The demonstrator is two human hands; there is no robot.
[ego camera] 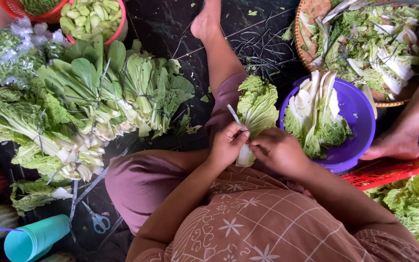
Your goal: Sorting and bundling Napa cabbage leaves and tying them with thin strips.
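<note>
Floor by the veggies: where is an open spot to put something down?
The barest dark floor lies between the red basket and the outstretched foot. A smaller patch sits near the scissors and teal cups. It is crowded left under the tied greens, and right around the purple bowl and woven tray.

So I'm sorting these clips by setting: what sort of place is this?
Probably a market stall or produce-prep spot on the floor. Tied bundles of leafy greens lie on dark ground, a woven tray and purple basin hold trimmed cabbage leaves, and both hands work a napa cabbage.
</note>
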